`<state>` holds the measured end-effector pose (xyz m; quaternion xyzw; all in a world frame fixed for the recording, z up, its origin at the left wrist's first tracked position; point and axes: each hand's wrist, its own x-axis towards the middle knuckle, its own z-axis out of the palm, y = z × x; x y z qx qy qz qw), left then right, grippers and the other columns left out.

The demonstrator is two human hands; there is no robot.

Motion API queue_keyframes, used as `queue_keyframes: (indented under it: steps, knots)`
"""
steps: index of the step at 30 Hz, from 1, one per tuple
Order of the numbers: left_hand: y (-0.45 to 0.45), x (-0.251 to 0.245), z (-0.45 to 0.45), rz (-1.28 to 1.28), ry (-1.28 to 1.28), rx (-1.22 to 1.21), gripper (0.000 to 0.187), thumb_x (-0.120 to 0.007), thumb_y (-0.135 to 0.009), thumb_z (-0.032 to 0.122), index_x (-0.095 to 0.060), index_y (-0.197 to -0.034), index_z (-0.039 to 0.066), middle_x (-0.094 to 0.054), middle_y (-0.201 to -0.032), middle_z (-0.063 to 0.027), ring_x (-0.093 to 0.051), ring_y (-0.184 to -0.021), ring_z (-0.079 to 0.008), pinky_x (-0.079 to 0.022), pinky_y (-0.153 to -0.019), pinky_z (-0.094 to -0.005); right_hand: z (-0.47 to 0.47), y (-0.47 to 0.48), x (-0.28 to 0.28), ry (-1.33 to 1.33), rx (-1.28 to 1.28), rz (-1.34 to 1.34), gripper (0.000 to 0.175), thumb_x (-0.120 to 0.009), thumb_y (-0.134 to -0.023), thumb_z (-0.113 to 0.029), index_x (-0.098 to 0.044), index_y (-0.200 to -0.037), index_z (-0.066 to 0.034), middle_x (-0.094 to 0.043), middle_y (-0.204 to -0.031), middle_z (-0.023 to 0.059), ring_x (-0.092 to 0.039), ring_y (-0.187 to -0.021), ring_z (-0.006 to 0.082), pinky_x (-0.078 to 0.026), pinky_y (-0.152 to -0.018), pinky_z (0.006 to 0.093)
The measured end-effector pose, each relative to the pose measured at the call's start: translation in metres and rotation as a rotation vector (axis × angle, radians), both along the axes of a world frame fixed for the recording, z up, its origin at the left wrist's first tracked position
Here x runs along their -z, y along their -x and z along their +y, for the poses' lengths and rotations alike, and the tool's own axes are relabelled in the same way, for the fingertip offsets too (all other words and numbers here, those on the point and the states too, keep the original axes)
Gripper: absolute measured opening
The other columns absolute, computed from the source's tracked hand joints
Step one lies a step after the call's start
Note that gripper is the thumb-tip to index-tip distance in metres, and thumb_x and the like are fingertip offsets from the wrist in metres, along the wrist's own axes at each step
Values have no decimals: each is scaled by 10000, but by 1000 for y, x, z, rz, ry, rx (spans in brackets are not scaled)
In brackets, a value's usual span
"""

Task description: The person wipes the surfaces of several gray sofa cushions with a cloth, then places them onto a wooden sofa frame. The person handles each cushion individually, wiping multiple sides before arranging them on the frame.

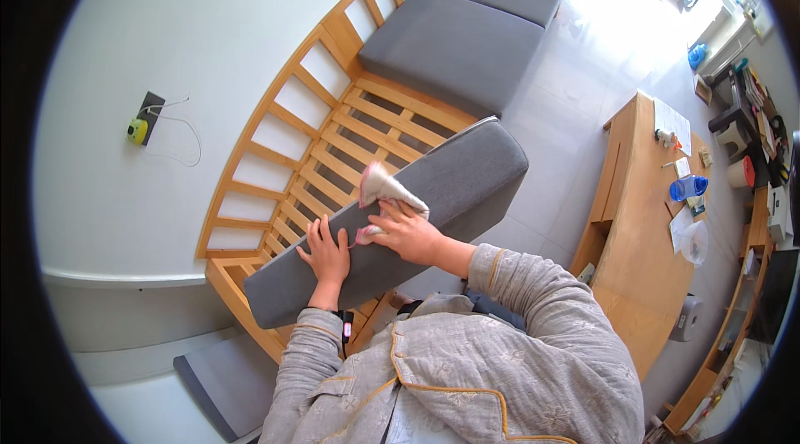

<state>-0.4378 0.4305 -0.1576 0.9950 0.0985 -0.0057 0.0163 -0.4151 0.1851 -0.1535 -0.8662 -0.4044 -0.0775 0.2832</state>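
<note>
A thick grey sofa cushion point(472, 178) stands tilted on its edge across the near end of a wooden sofa frame point(350, 144). My left hand point(326, 258) lies spread against the cushion's upward-facing narrow side, fingers apart, holding nothing else. In my right hand point(409, 233) is a white cloth with pink edging point(394, 187), pressed to the same side of the cushion. One end of the cloth sticks up and looks blurred. Bare wooden slats point(369, 131) show beyond the cushion.
Two more grey seat cushions point(456, 37) lie on the sofa's far part. Another grey cushion point(231, 375) rests at lower left. To the right stands a wooden table point(644, 281) bearing a blue bottle point(687, 187) and papers. A wall socket with a cable point(150, 119) is at left.
</note>
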Motion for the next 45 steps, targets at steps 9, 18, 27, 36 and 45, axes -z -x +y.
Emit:
queue_keyframes:
  steps: [9,18,27,36,45]
  knots:
    - [6,-1,-24,-57,-15,81,556,-493,-983,441,-389,-1463,181,-383,-1480,-75,-309,-1432,-290,-158,-1090,-732,-306,-71,82,38,1146,614,198,-596,-859,-77,-708,-1022,-64,-710,-1062,183,-691,-938,359,-486,-964,402]
    - [8,7,30,-57,16,-95,432,-463,-1002,454,-470,-1350,198,-444,-1356,-86,-385,-1350,-304,-208,-1055,-738,-204,-54,97,-1169,883,650,306,-488,-935,-43,-671,-1178,-73,-696,-1138,91,-628,-1081,182,-445,-979,300]
    - [-12,-25,72,-94,257,18,336,-454,-1024,409,-622,-1046,118,-628,-1040,-108,-588,-1059,-317,-408,-934,-543,-112,-30,-36,-846,866,303,240,-600,-950,-244,-640,-1086,-51,-659,-1050,155,-637,-994,337,-486,-887,382]
    - [-41,-129,41,-100,570,309,465,-503,-999,494,-639,-1068,55,-658,-1035,-165,-630,-993,-367,-493,-834,-427,-13,-13,-116,-712,630,28,317,-635,-908,-310,-606,-1016,-14,-600,-951,199,-574,-908,394,-461,-814,438]
    - [-65,-145,38,115,756,387,444,-565,-979,466,-632,-1027,30,-666,-899,-184,-652,-868,-373,-497,-747,-413,-5,-19,-116,-775,682,-48,200,-592,-916,-185,-570,-831,-5,-558,-810,175,-527,-781,365,-430,-719,419]
